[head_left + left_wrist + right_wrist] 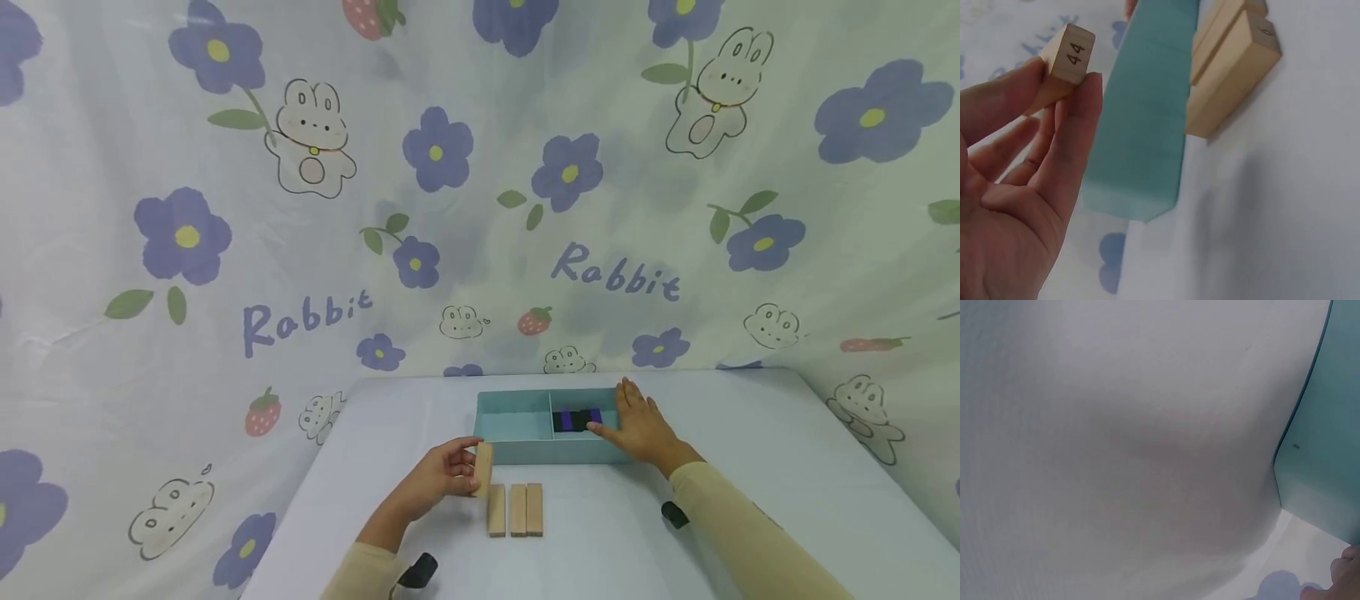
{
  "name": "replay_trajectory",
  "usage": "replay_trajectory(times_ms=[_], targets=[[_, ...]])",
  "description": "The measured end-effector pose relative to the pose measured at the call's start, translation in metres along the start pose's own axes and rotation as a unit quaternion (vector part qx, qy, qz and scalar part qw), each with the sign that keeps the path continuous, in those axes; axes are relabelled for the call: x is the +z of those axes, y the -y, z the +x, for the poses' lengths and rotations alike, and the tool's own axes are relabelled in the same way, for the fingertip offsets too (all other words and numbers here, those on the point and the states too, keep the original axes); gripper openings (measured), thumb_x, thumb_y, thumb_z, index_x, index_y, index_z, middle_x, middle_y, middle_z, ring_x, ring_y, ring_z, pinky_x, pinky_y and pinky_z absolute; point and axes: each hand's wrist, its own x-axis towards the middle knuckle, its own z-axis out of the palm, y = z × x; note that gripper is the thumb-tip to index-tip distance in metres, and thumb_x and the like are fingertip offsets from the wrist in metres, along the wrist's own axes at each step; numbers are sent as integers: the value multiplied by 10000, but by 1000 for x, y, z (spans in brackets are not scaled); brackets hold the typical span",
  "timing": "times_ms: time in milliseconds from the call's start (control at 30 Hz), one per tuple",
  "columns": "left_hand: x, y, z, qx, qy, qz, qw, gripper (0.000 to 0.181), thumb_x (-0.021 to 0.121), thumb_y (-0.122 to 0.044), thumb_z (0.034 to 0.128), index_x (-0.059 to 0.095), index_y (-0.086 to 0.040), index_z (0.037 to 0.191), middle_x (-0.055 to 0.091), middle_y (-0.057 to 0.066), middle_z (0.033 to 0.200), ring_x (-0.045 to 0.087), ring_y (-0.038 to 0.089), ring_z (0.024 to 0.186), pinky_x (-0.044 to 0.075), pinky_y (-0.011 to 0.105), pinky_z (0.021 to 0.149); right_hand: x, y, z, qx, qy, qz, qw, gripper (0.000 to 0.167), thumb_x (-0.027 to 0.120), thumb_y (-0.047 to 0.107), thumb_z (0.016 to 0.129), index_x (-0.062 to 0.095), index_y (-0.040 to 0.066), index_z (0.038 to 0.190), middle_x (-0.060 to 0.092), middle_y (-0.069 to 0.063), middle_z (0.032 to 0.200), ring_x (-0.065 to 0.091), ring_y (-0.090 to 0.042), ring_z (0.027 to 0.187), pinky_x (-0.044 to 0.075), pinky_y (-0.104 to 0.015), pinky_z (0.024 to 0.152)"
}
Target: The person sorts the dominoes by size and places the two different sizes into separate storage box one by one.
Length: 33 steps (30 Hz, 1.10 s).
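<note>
My left hand (440,477) pinches a wooden block (483,469) upright between thumb and fingers, just in front of the teal box (555,453). In the left wrist view, the number 44 shows on the end of that wooden block (1074,55). Across the right end of the box lies my right hand (645,429), its fingers straight along the side and its thumb reaching over the right compartment. Only a few fingertips of the right hand (1344,575) appear in the right wrist view.
Three wooden blocks (497,510) lie side by side on the white table (600,533), in front of the box. Black and purple items (576,420) sit in the box's right compartment, past a divider. A patterned curtain (480,217) hangs behind.
</note>
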Motion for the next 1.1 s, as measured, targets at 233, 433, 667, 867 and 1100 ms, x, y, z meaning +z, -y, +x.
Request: replay_trajectory(times_ms=[233, 433, 667, 867, 1100], targets=[[-3, -7, 15, 83, -131, 119, 9998, 651, 731, 25, 841, 439, 5, 1423, 543, 171, 1126, 613, 217, 950, 565, 352, 777, 2, -1, -1, 1, -43, -40, 10000, 1154, 354, 789, 870, 110, -161, 1478, 60, -303, 1566, 67, -446, 1438, 100, -625, 1110], [-3, -11, 30, 136, -217, -14, 9997, 650, 717, 17, 858, 414, 10, 1433, 549, 175, 1131, 614, 215, 949, 563, 377, 788, 2, -2, 0, -12, -72, -8, 10000, 1136, 376, 768, 881, 109, -161, 1478, 57, -305, 1566, 62, -449, 1437, 87, -629, 1109], [0, -15, 47, 199, -383, -250, 9988, 649, 697, 8, 878, 374, 40, 1440, 539, 172, 1102, 615, 208, 941, 558, 428, 800, 3, -2, -1, 1, -26, 32, 10000, 1136, 381, 767, 880, 98, -155, 1482, 45, -300, 1569, 43, -444, 1440, 64, -621, 1115], [3, -19, 66, 202, -426, -271, 9985, 626, 662, 36, 892, 376, 27, 1449, 541, 180, 1094, 620, 216, 922, 558, 446, 792, 3, -2, -1, 38, 19, 49, 10000, 1165, 359, 795, 862, 96, -156, 1482, 40, -301, 1570, 36, -445, 1440, 57, -617, 1117], [6, -21, 85, -78, -572, 38, 9983, 619, 648, 27, 902, 400, -32, 1467, 566, 164, 1070, 627, 221, 871, 563, 421, 786, -1, -2, 1, -18, 148, -80, 9999, 1160, 348, 791, 869, 99, -167, 1475, 35, -315, 1563, 43, -455, 1436, 64, -619, 1115]])
